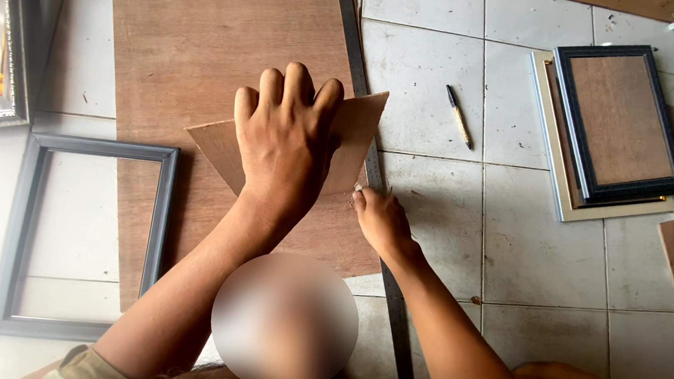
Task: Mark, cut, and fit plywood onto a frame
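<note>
Two hands in use | left hand (286, 137) spread flat, pinning wood offcut (355, 133) against plywood sheet (205, 67) | right hand (380, 221) closed around small blade, hardly visible, at steel ruler (359, 67) edge, kept as guide

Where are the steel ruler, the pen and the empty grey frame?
steel ruler (350, 36): head view, upper stretch beside the board.
pen (459, 117): head view, middle of its barrel on the tile.
empty grey frame (160, 219): head view, its right-hand rail.

arms: bare to above the elbows | sleeves: olive-khaki, short, at frame bottom | hands: no gloves
</note>
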